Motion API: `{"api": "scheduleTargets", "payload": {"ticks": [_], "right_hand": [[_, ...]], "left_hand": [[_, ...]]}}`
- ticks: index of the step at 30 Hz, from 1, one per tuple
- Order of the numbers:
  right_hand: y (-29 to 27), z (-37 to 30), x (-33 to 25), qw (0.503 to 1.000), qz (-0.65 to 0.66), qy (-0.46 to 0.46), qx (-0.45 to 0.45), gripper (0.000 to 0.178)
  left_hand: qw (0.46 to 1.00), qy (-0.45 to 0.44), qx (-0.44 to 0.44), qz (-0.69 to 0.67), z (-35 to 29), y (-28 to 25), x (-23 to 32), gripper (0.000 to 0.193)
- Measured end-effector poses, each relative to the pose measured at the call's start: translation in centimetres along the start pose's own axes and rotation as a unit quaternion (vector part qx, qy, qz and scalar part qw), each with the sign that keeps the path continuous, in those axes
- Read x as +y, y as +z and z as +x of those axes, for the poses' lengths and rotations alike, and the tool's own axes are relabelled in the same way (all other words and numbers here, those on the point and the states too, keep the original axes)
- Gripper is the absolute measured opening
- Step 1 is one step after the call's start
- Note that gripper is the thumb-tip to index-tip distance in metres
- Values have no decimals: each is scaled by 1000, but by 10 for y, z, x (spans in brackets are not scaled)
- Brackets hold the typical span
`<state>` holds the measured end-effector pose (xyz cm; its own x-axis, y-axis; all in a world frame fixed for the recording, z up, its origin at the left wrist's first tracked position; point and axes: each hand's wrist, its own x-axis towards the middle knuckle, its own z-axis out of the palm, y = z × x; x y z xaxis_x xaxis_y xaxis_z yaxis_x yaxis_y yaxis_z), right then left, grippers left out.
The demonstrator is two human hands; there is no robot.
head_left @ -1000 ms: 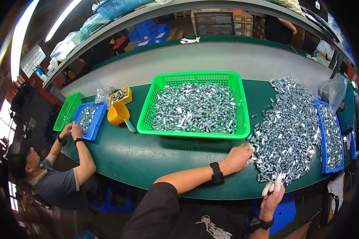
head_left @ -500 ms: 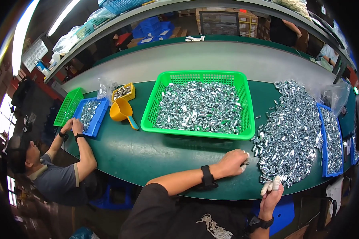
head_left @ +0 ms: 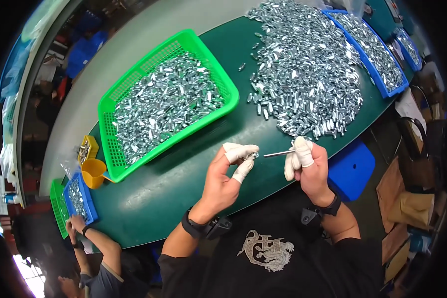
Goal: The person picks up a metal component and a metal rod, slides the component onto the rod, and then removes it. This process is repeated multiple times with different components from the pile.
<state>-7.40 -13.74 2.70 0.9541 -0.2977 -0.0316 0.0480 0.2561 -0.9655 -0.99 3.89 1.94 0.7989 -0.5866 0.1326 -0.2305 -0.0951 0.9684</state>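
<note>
My left hand (head_left: 221, 180), with white finger cots on its fingertips, pinches a small silvery metal piece (head_left: 254, 156). Facing it, my right hand (head_left: 314, 171) is closed on a thin metal rod (head_left: 277, 154); white cots cover its fingers too. The rod's free end points at the small piece, with a short gap between them. Both hands are above the near edge of the green table (head_left: 184, 198). Just beyond my right hand spreads a large heap of similar silvery metal pieces (head_left: 308, 74).
A green basket (head_left: 171, 144) of such pieces stands beyond my left hand. Filled blue trays (head_left: 390, 92) lie at the far right. A yellow scoop (head_left: 92, 174) and small yellow bin (head_left: 91, 149) sit at left, near a co-worker's hands (head_left: 75, 224) at a blue tray (head_left: 91, 208).
My view has turned and tilted. My hands, earlier apart by the table and the heap, have come close together; the small piece and the rod now face each other.
</note>
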Motion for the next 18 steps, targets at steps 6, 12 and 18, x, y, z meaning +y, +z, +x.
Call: {"api": "scheduleTargets", "payload": {"ticks": [6, 12, 18], "right_hand": [[1, -9, 3, 999, 26, -19, -12, 41], [-3, -10, 3, 998, 53, 0, -18, 37], [5, -6, 11, 997, 55, 19, -51, 35]], "left_hand": [[1000, 5, -11, -17, -8, 3, 4, 27], [982, -55, 26, -178, -10, 6, 5, 24], [949, -118, 69, -285, -5, 7, 21, 24]]}}
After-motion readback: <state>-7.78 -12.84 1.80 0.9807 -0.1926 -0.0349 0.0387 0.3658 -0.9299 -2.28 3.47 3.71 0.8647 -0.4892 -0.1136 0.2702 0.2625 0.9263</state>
